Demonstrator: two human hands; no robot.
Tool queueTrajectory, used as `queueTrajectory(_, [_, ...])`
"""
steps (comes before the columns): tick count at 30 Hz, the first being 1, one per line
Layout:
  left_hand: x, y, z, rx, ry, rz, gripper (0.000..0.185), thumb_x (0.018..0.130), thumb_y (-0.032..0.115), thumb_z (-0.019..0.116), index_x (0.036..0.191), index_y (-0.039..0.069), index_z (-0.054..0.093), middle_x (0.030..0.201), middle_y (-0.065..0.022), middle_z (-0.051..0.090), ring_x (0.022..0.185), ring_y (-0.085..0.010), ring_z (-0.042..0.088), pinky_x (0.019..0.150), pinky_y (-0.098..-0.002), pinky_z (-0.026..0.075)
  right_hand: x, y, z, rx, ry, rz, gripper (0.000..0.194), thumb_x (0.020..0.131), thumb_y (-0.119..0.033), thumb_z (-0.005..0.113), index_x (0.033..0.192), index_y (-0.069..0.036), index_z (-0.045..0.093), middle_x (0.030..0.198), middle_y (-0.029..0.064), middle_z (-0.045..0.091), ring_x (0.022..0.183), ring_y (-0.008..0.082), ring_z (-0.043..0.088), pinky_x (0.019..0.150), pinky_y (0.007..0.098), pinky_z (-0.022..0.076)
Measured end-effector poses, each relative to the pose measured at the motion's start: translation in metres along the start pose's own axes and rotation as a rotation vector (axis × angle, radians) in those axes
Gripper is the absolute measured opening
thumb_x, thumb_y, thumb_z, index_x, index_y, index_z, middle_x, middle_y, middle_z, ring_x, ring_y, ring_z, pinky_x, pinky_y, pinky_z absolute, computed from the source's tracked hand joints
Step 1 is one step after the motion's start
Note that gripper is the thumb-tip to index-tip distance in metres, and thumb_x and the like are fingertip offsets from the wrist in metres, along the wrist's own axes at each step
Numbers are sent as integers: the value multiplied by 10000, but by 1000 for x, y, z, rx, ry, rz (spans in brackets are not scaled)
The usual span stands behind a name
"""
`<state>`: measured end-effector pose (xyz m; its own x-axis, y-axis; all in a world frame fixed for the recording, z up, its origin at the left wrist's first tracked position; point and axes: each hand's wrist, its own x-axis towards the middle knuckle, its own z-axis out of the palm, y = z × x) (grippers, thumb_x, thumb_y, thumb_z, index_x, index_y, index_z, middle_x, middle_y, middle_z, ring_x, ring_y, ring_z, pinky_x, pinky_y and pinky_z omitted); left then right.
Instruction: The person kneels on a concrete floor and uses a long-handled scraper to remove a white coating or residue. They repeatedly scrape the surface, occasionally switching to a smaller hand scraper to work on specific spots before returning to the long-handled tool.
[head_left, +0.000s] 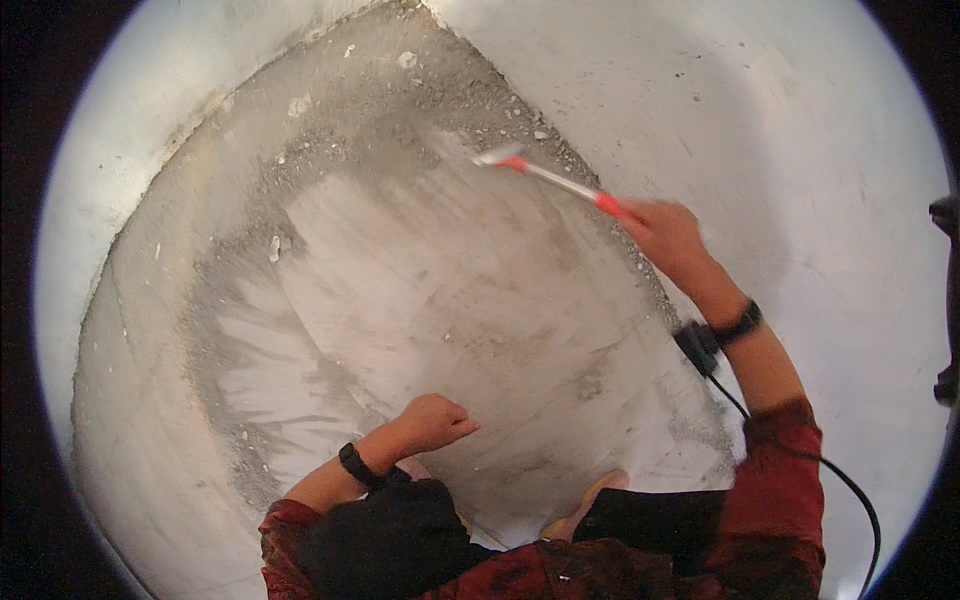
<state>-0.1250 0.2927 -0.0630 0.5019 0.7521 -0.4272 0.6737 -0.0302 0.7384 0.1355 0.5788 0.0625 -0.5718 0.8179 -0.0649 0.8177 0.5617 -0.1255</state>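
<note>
My right hand (666, 231) grips the red handle end of a hand tool with a metal shaft, which looks like a scraper (559, 180). Its pale, flat head is blurred and lies at the floor, beside a dark band of dust and grit (367, 154). Nearer my body, my left hand (435, 424) is curled into a loose fist above my knee, with nothing seen in it. Beneath both hands spreads a grey concrete floor (465, 285) with streaks of dust.
Pale walls (712, 150) meet in a corner at the top, with small rubble (540, 135) along the right wall's foot. A larger chip (276, 247) lies left of centre. From a black box (697, 347) at my right wrist, a cable (859, 491) runs down. My feet (589, 502) are close below.
</note>
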Motion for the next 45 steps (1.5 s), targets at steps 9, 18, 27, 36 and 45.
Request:
queueTrajectory(9, [2,-4,-5,-101,-120,-35,413,865,414,502,691,62,632,679,-163,602,673,-376,575,616,-471,448,25,-17,6,-137,-82,87,274,895,-340,476,951,-162,676,728,164,634,688,354,627,613,459,492])
queueTrajectory(18, [-3,1,2,-68,-48,-39,433,880,410,492,685,44,614,695,-164,604,680,-377,577,615,-469,450,113,-42,33,34,157,-42,325,875,-413,485,980,-170,674,812,142,639,742,340,617,636,427,478])
queueTrajectory(27, [-10,-21,6,-9,-35,12,406,871,396,528,678,52,623,606,-141,592,566,-342,571,551,-424,450,-77,30,-7,-109,-74,261,286,851,-332,545,1101,-240,648,806,144,652,721,318,628,623,428,489])
queueTrajectory(36, [-5,-4,5,-4,-141,-71,418,856,417,514,714,44,642,705,-177,606,702,-377,589,619,-464,457,-18,70,-1,-80,20,102,252,856,-323,545,1053,-237,676,800,134,660,744,316,634,660,437,500])
queueTrajectory(45, [-18,2,2,-114,-130,-145,427,866,410,503,691,47,643,663,-162,605,685,-362,590,620,-457,460,-16,28,7,0,11,223,235,848,-361,543,1024,-284,678,818,123,663,757,329,628,675,442,497])
